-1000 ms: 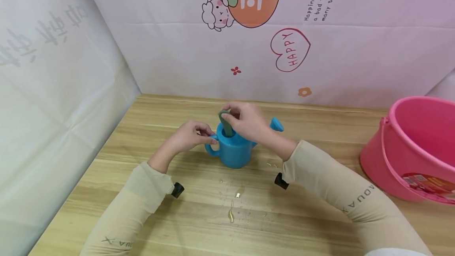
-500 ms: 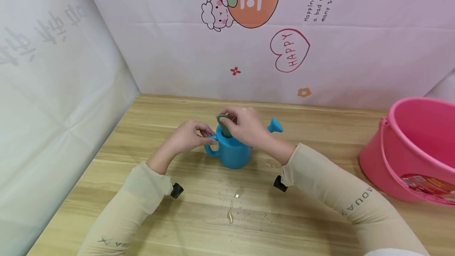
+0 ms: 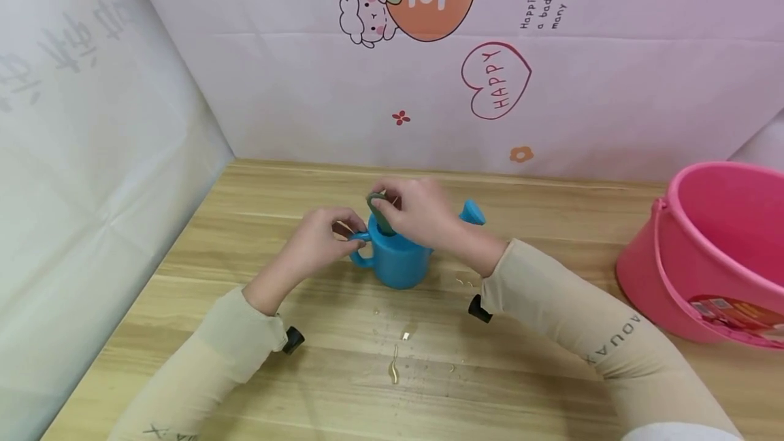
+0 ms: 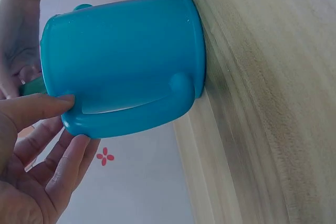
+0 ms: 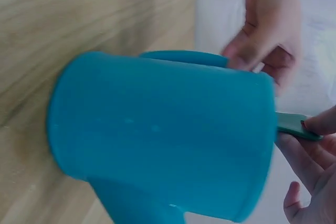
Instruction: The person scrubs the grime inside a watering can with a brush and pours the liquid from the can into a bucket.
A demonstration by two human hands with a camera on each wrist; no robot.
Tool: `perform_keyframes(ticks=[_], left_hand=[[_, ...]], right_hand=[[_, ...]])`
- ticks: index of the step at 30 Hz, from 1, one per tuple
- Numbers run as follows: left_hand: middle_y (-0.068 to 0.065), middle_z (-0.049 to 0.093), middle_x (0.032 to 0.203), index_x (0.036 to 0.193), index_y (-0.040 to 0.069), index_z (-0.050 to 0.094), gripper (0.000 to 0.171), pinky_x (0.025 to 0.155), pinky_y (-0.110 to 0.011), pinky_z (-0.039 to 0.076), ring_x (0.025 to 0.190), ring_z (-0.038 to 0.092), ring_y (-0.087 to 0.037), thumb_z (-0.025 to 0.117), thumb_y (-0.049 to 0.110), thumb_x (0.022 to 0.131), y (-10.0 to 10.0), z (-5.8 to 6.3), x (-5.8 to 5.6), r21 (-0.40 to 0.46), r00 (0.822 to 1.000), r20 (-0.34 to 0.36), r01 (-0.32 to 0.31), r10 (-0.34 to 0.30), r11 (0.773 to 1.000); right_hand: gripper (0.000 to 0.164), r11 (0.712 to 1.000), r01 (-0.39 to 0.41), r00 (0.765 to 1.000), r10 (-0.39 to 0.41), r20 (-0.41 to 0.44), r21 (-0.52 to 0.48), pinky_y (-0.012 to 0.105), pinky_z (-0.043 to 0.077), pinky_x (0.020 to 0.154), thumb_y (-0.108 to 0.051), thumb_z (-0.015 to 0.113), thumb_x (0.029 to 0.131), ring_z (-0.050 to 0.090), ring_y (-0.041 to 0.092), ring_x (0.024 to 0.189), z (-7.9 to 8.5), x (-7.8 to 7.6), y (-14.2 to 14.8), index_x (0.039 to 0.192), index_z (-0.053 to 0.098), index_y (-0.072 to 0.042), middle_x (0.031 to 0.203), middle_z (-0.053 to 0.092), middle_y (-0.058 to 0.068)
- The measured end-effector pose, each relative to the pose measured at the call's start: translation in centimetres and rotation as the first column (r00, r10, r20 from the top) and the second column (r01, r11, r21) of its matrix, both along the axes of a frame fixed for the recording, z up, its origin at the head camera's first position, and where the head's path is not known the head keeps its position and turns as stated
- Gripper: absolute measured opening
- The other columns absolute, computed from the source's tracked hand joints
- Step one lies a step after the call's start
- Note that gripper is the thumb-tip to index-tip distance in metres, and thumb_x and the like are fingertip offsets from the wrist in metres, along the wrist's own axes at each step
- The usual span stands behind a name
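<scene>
A blue watering can (image 3: 399,263) stands upright on the table. My left hand (image 3: 320,238) pinches the top of its looped handle (image 4: 128,121), with the thumb on one side and fingers on the other in the left wrist view. My right hand (image 3: 422,213) is over the can's opening and pinches a flat dark green handle (image 3: 380,213) between thumb and fingers. That green piece leans left, and its lower end is hidden inside the can. The spout with its flared head (image 3: 472,212) points right, partly behind the right wrist.
A large pink bucket (image 3: 667,278) with its carrying handle down stands on the right of the wooden table (image 3: 331,386). Small splashes of water (image 3: 394,366) lie in front of the can. A printed white cloth (image 3: 294,101) hangs behind the table, another at the left.
The green handle and the right hand have shifted slightly, and the handle leans a bit further left. The left hand keeps its hold on the can's handle. The head view has moved a little.
</scene>
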State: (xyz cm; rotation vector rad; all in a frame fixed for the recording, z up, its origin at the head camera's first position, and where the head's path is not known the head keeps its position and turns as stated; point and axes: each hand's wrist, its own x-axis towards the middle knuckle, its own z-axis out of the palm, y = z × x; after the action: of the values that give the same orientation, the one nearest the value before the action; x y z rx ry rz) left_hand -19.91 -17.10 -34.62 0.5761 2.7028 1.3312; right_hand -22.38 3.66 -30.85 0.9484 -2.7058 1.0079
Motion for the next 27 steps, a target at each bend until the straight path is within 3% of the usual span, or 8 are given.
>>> perform_keyframes(ticks=[3, 8, 15, 20, 25, 27], left_hand=[[-0.011, 0.073, 0.103, 0.101, 0.001, 0.075, 0.010, 0.083, -0.041, 0.060, 0.098, 0.071, -0.031, 0.076, 0.002, 0.092, -0.1, -0.1, 0.0, 0.011, 1.000, 0.006, -0.003, 0.002, 1.000], [-0.008, 0.073, 0.102, 0.099, 0.003, 0.076, 0.008, 0.085, -0.042, 0.060, 0.099, 0.070, -0.030, 0.077, 0.004, 0.091, -0.2, -0.2, -0.2, 0.033, 0.999, 0.030, -0.017, 0.016, 0.999], [-0.009, 0.073, 0.101, 0.098, 0.002, 0.076, 0.007, 0.088, -0.043, 0.059, 0.100, 0.069, -0.029, 0.077, 0.004, 0.091, -0.2, 0.0, -0.5, 0.047, 0.999, 0.037, 0.000, -0.002, 0.999], [-0.008, 0.072, 0.099, 0.096, 0.001, 0.076, 0.005, 0.088, -0.040, 0.059, 0.098, 0.069, -0.027, 0.076, 0.002, 0.091, -0.1, 0.2, -0.6, 0.060, 0.998, 0.059, 0.002, -0.006, 0.998], [-0.009, 0.072, 0.096, 0.093, -0.001, 0.075, 0.004, 0.087, -0.039, 0.059, 0.097, 0.070, -0.028, 0.077, 0.000, 0.089, 0.0, 0.3, -0.6, 0.077, 0.996, 0.089, -0.002, -0.005, 0.997], [-0.009, 0.072, 0.095, 0.093, -0.002, 0.075, 0.005, 0.086, -0.039, 0.059, 0.097, 0.071, -0.028, 0.078, 0.000, 0.089, 0.1, 0.3, -0.6, 0.082, 0.995, 0.097, -0.005, -0.003, 0.997]], right_hand=[[0.017, 1.000, -0.030, 0.999, 0.031, 0.040, -0.006, 0.032, 0.054, 0.068, -0.014, 0.064, 0.102, 0.066, 0.018, 0.079, -0.2, -0.1, -0.1, 0.113, 0.074, -0.006, 0.090, 0.073, 0.006], [0.018, 0.992, 0.016, 0.993, -0.001, 0.116, -0.126, 0.037, 0.054, 0.068, -0.012, 0.064, 0.103, 0.063, 0.023, 0.078, 0.3, -0.4, 0.3, 0.116, 0.072, -0.003, 0.090, 0.071, 0.008], [0.020, 0.998, -0.043, 0.979, 0.050, 0.199, -0.039, 0.035, 0.052, 0.072, -0.016, 0.062, 0.104, 0.062, 0.022, 0.082, 0.5, -0.9, 0.5, 0.118, 0.073, -0.007, 0.092, 0.070, 0.005], [0.019, 0.991, -0.013, 0.986, 0.035, 0.165, -0.134, 0.037, 0.052, 0.071, -0.013, 0.062, 0.104, 0.060, 0.023, 0.081, 0.8, -0.8, 0.7, 0.119, 0.071, -0.005, 0.094, 0.070, 0.006], [0.018, 0.996, -0.053, 0.987, 0.063, 0.147, -0.071, 0.031, 0.047, 0.064, -0.012, 0.062, 0.104, 0.058, 0.019, 0.072, -0.2, -0.8, 0.8, 0.116, 0.073, -0.005, 0.086, 0.069, 0.004], [0.018, 0.993, -0.068, 0.984, 0.082, 0.158, -0.095, 0.031, 0.048, 0.066, -0.012, 0.061, 0.104, 0.059, 0.018, 0.073, -0.1, -0.8, 0.7, 0.116, 0.072, -0.004, 0.087, 0.070, 0.004]])
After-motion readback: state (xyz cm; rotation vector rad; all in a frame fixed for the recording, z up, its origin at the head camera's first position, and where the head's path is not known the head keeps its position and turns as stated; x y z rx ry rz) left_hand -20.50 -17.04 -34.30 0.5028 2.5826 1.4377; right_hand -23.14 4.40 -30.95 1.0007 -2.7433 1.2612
